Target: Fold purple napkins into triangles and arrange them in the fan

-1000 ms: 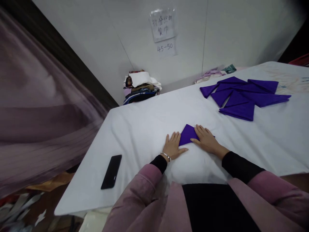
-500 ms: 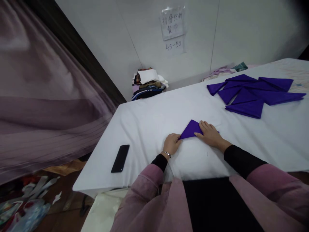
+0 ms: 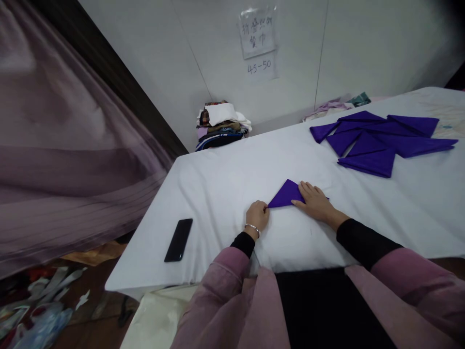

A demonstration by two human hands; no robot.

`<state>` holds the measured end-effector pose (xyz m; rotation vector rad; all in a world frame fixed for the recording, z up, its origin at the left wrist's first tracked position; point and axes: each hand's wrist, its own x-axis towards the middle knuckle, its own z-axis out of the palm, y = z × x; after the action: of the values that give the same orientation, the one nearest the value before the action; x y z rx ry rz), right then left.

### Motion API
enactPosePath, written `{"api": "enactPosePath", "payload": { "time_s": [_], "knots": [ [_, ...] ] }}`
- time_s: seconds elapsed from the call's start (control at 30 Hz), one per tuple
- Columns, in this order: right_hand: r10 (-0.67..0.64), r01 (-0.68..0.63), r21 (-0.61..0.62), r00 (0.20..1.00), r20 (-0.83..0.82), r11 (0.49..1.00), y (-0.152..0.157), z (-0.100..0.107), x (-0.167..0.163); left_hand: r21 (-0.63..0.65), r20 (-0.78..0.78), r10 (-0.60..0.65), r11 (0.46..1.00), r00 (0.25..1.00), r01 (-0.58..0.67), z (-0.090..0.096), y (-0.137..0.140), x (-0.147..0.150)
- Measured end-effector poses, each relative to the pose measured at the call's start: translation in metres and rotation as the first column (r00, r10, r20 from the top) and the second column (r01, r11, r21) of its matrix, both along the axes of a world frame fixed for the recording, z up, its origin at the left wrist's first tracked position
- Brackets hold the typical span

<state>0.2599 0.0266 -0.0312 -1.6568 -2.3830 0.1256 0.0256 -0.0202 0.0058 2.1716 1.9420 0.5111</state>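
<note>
A purple cloth napkin (image 3: pixel 285 195), folded into a triangle, lies on the white-covered table (image 3: pixel 225 179) in front of me. My left hand (image 3: pixel 257 215), with a silver bracelet at the wrist, is closed and pinches the napkin's left corner. Flat across the right part of the napkin rests my right hand (image 3: pixel 315 201), its fingers stretched out and the thumb apart. That palm hides much of the napkin's right side; only a small tip shows beyond it.
Several folded purple napkins (image 3: pixel 378 138) lie in an overlapping pile at the right back. A black phone (image 3: pixel 178 240) is at the table's left. Behind the far edge sits a stack of folded clothes (image 3: pixel 222 127). A curtain (image 3: pixel 72 160) hangs at left.
My left hand's fingers have curled in more tightly at the napkin's left corner, and the wrist has turned slightly. The right hand stays flat on the napkin. The whole view has shifted a little.
</note>
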Motion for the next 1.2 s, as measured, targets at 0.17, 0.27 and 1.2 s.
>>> {"api": "enactPosePath", "payload": {
  "time_s": [0.17,0.27,1.2],
  "knots": [
    [0.009,-0.009,0.011,1.000,-0.014,1.000,0.001,-0.004,0.000,-0.019,-0.007,0.012,1.000,1.000,-0.012,0.001,-0.004,-0.005],
    [0.015,-0.014,0.025,0.999,-0.029,1.000,0.000,-0.005,0.000,0.001,0.013,0.023,1.000,1.000,-0.023,0.006,-0.006,-0.008],
    [0.060,-0.068,-0.041,0.983,-0.174,0.997,-0.028,0.010,0.058,-0.202,-0.219,-0.380,0.919,0.899,0.339,0.015,0.077,0.077]
  ]
}}
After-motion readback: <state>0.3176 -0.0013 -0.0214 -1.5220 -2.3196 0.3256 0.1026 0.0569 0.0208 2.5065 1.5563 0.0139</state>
